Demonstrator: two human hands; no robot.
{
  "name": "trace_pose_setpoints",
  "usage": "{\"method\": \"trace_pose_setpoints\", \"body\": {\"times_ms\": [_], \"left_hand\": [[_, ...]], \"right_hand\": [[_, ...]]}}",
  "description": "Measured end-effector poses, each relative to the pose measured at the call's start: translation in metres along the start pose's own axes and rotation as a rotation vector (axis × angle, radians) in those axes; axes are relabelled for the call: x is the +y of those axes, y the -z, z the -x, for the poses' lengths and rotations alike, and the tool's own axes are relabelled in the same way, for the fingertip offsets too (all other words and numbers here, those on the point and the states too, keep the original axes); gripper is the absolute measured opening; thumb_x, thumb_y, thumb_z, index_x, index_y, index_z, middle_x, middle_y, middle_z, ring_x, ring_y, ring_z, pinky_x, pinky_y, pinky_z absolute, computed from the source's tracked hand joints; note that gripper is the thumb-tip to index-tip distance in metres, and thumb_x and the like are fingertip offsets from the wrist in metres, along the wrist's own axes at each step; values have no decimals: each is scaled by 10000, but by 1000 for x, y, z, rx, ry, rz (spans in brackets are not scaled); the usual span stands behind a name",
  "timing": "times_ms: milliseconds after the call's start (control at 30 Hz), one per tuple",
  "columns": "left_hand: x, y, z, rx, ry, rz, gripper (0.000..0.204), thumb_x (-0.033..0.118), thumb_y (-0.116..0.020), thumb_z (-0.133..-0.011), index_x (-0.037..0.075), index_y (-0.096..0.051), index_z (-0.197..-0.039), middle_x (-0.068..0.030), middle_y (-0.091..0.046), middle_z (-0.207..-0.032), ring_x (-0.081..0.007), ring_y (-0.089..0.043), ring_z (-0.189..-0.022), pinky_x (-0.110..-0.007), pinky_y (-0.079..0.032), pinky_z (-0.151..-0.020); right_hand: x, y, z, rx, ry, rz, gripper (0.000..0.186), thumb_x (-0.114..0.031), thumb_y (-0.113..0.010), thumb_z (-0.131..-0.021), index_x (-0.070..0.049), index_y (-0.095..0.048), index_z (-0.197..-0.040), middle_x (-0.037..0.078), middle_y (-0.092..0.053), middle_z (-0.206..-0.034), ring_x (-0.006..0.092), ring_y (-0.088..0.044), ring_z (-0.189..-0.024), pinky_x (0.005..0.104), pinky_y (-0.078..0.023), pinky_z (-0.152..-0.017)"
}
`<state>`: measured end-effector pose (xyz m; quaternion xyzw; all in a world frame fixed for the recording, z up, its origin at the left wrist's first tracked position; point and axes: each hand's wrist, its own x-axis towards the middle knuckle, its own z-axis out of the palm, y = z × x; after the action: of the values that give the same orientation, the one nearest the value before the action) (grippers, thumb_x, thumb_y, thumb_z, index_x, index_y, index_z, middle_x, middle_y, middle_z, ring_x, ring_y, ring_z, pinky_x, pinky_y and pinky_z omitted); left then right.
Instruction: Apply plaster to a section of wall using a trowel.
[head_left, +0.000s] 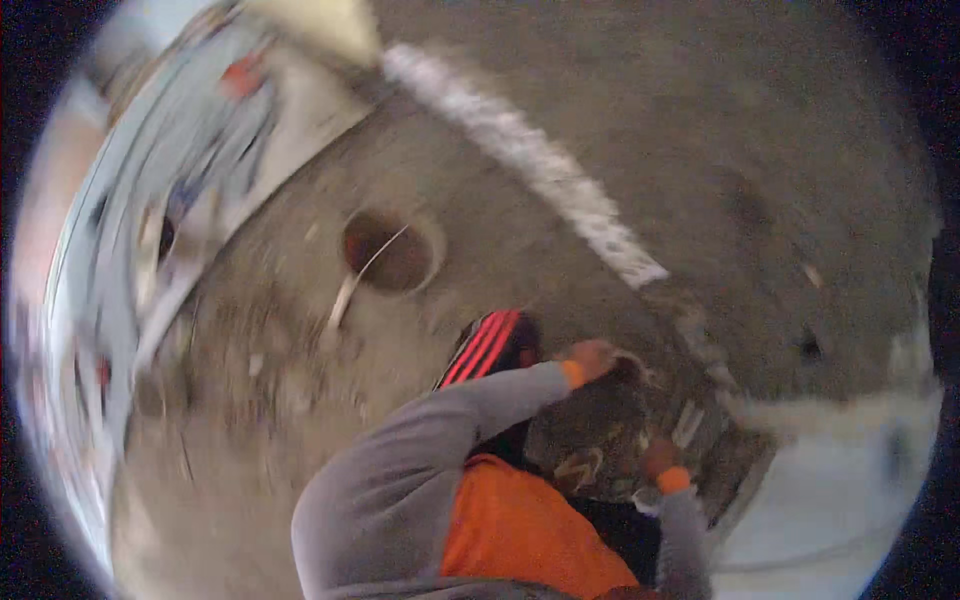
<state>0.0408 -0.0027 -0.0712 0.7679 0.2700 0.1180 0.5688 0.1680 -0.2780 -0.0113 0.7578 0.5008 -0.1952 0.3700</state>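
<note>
Several pale pieces (687,424) lie near right fingers (656,455)

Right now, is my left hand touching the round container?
No, the left hand is clearly apart from the round container, lower and farther right in the head view.

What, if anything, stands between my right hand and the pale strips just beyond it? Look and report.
Nothing visible stands between the right hand and the pale strips; blur hides whether they touch.
</note>
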Motion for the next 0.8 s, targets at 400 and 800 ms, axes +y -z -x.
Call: {"method": "trace_pose_setpoints", "body": {"times_ms": [400,800], "left_hand": [[7,-21,-15,-100,-219,-114,366,288,-516,-735,17,-561,-977,-202,-572,-919,-337,-571,-794,-412,-464,-692],[-62,-27,-17,-26,-225,-195,444,328,-439,-796,-16,-509,-1067,-188,-508,-1077,-339,-509,-960,-434,-399,-830]], "right_hand": [[-29,40,-46,194,197,-383,478,-365,-470,-797,-47,-439,-1153,190,-490,-1104,340,-479,-1004,434,-389,-840],[-78,19,-65,26,408,-279,481,-359,-472,-799,-42,-432,-1159,187,-482,-1117,340,-470,-1018,425,-380,-852]]}}
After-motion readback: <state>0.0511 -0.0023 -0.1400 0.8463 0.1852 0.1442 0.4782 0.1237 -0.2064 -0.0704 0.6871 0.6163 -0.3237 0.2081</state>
